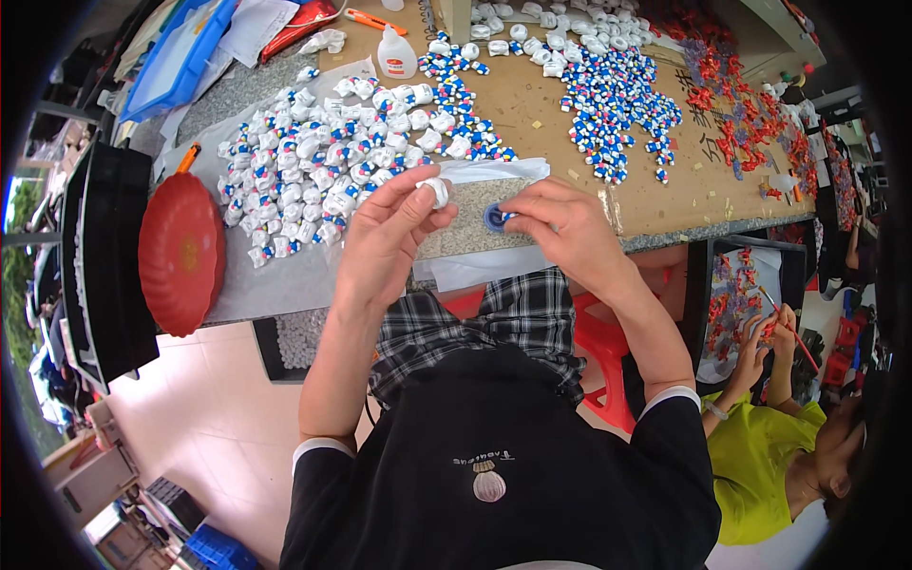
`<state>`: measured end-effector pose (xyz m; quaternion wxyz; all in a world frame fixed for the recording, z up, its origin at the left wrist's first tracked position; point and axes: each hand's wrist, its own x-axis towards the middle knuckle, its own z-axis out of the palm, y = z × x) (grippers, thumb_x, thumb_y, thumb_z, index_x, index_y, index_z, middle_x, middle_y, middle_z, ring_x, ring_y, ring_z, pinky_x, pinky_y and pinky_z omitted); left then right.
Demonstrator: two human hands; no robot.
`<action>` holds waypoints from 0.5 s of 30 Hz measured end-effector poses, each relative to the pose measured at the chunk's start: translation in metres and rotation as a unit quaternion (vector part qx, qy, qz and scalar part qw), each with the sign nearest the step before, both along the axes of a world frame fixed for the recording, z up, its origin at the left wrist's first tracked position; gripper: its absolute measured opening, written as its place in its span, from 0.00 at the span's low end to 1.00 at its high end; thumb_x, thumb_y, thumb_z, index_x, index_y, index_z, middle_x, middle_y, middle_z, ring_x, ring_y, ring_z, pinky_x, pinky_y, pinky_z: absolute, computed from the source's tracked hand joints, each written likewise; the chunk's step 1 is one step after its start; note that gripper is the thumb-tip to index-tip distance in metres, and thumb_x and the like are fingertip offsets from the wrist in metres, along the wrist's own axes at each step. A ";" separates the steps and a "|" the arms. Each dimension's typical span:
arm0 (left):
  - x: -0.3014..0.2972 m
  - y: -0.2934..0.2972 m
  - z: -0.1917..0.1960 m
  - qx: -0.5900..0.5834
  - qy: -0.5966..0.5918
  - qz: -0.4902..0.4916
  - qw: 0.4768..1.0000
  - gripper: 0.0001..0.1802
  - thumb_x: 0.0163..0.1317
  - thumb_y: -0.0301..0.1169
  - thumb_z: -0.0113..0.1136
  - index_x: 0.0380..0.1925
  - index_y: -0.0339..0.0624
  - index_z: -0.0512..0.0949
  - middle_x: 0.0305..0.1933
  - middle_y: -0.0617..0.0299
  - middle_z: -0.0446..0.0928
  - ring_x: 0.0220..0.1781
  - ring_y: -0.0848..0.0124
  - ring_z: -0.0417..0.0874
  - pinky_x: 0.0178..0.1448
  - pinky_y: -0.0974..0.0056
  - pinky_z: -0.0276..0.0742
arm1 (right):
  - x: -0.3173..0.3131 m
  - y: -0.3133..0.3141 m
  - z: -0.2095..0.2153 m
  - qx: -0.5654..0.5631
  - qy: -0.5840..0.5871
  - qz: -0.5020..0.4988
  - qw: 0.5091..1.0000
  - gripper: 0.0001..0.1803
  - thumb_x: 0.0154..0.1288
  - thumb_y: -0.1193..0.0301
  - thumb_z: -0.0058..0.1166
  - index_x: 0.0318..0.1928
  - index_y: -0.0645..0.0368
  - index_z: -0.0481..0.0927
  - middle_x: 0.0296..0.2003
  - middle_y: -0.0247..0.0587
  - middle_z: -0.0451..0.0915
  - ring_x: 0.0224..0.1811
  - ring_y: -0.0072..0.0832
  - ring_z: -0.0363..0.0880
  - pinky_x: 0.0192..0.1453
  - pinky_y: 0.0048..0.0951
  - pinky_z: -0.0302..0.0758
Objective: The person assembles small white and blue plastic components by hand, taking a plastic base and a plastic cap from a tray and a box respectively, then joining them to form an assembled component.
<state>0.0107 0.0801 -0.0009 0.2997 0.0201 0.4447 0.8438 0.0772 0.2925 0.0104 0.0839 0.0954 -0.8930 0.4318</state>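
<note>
My left hand [388,228] is raised at the table's front edge, thumb and fingers closed on a small white figurine part [438,193]. To its right, my right hand [575,233] pinches a small blue-and-white piece [506,217] at a little round blue dish [493,218]. Fingertips hide part of that piece, and I cannot tell whether it touches what is in the dish. Beyond my left hand spreads a broad pile of white figurines with blue-and-white pieces on them [318,157]. Loose small blue-and-white pieces [617,109] cover the cardboard farther right.
A red scalloped tray [182,252] stands at the table's left end beside a black crate [109,256]. A white squeeze bottle [396,54], orange cutter [375,21] and blue tray [179,59] lie at the back. On the right, a co-worker in yellow [760,465] holds a brush.
</note>
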 end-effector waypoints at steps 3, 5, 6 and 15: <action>0.009 0.000 -0.005 0.034 -0.045 0.000 0.998 0.15 0.62 0.26 0.55 0.49 0.35 0.74 0.43 0.56 0.78 0.41 0.69 0.80 0.48 0.66 0.78 | -0.004 -0.009 -0.007 0.069 0.025 0.014 0.997 0.08 0.52 0.76 0.58 0.34 0.61 0.82 0.30 0.38 0.78 0.36 0.34 0.75 0.40 0.31 0.72; 0.015 0.001 -0.007 0.035 -0.057 0.009 0.998 0.15 0.62 0.25 0.56 0.49 0.35 0.74 0.43 0.56 0.78 0.41 0.69 0.80 0.48 0.67 0.77 | -0.002 -0.011 -0.007 0.073 0.029 0.008 0.997 0.07 0.51 0.76 0.59 0.34 0.61 0.82 0.30 0.38 0.78 0.36 0.35 0.75 0.40 0.32 0.72; 0.016 0.002 -0.010 0.039 -0.052 0.010 0.998 0.15 0.61 0.24 0.56 0.49 0.35 0.74 0.43 0.56 0.79 0.41 0.70 0.80 0.48 0.67 0.77 | -0.001 -0.012 -0.007 0.077 0.032 -0.003 0.997 0.07 0.51 0.76 0.59 0.33 0.61 0.82 0.30 0.39 0.77 0.35 0.37 0.75 0.41 0.33 0.72; 0.023 0.018 -0.017 0.037 -0.027 0.005 0.999 0.15 0.58 0.20 0.58 0.47 0.34 0.74 0.42 0.55 0.79 0.42 0.71 0.80 0.48 0.68 0.78 | 0.004 -0.010 0.004 -0.293 -0.084 -0.084 0.949 0.09 0.58 0.79 0.57 0.41 0.65 0.82 0.35 0.37 0.78 0.40 0.20 0.75 0.42 0.20 0.71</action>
